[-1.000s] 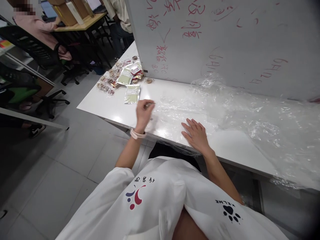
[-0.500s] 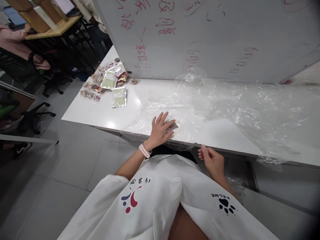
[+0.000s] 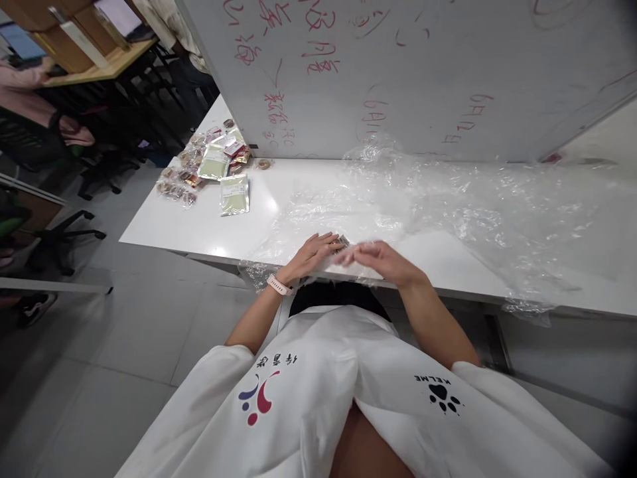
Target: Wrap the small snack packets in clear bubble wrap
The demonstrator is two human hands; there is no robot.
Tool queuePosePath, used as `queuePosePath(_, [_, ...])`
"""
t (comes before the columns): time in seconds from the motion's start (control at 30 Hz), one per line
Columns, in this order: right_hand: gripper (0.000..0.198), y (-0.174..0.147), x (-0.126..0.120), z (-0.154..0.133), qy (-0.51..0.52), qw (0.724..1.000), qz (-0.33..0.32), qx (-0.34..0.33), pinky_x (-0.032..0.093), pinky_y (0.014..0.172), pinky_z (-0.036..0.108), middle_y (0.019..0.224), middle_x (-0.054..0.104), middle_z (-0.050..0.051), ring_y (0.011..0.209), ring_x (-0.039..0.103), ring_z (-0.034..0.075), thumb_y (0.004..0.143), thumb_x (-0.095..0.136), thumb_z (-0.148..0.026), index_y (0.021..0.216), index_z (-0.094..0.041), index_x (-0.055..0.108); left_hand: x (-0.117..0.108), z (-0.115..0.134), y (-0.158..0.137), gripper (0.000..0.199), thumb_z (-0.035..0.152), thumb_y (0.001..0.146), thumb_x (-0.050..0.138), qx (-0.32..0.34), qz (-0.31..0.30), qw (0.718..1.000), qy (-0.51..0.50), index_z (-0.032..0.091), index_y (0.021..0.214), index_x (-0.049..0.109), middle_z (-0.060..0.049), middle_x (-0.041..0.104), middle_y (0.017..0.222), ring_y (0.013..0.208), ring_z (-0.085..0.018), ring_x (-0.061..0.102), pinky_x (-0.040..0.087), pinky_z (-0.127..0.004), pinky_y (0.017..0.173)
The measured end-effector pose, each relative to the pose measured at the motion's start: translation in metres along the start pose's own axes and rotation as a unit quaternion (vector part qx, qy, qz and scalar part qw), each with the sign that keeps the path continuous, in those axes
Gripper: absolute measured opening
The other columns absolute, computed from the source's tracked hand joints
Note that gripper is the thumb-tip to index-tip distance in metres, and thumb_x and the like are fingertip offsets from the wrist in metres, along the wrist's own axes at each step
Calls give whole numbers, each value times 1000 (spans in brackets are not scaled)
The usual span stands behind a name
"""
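A sheet of clear plastic film (image 3: 323,206) lies crinkled on the white table. On it, near the front edge, a small dark packet (image 3: 340,243) shows only in part between my hands. My left hand (image 3: 312,254) is open, its fingers laid flat beside and partly over the packet. From the right, my right hand (image 3: 385,261) reaches across, with its fingertips close to the left fingers. These fingertips are smeared by motion; they seem closed on the front part of the film, which shows as a hazy layer around them.
Foil pouches (image 3: 235,194) and several small wrapped pieces (image 3: 172,189) are heaped at the table's left end. More clear film (image 3: 478,226) spreads to the right. A whiteboard (image 3: 408,86) stands along the back edge. Other people sit and stand at the far left.
My right hand has risen from below the table edge and swung left to the packet. The film that hung at the front has come up with it. My left hand has flattened and lowered.
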State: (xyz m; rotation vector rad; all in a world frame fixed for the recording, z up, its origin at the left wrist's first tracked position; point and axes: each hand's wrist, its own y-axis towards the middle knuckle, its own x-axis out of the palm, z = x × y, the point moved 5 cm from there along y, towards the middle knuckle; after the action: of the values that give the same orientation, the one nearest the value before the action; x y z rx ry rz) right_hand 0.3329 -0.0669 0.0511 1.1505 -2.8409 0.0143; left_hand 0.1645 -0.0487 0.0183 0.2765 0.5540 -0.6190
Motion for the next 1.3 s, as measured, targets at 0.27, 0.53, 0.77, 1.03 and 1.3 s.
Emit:
queuePosePath(0.27, [64,65,-27,34,-68,990,49,110,47,104,41,134,65,7,121,60,25,94,39,-73,124,-27,71,-51,-14,-24,43,42,101,42,-178,259,946,-85,22,137,58,-12,60,139,126,-27,59,50,-47,102])
queuePosePath(0.53, [78,80,-33,35,-69,986,18,152,47,105,43,140,60,12,123,60,27,94,24,-77,148,-25,49,20,44,-13,42,21,91,56,20,196,964,176,16,133,52,-16,56,138,135,-29,48,43,-50,110])
queuePosePath(0.77, [71,42,-33,38,-295,955,-5,37,43,107,47,147,53,8,130,52,30,85,65,-63,146,-30,50,20,-4,-14,42,13,89,56,-108,215,949,202,18,131,53,-13,64,127,121,-28,56,46,-44,101])
queuePosePath(1.03, [34,18,-17,47,-388,910,141,41,47,82,36,101,74,5,88,68,23,98,48,-43,122,-27,66,-23,-3,-31,42,56,94,53,-265,89,946,167,19,86,72,-3,66,68,71,-22,61,43,-33,70])
queuePosePath(1.3, [28,45,-27,45,-376,903,163,127,42,64,30,71,68,0,68,62,20,90,59,-49,101,-24,68,-7,24,-29,39,22,90,59,-98,141,914,368,18,129,55,-15,61,133,122,-32,54,38,-48,103])
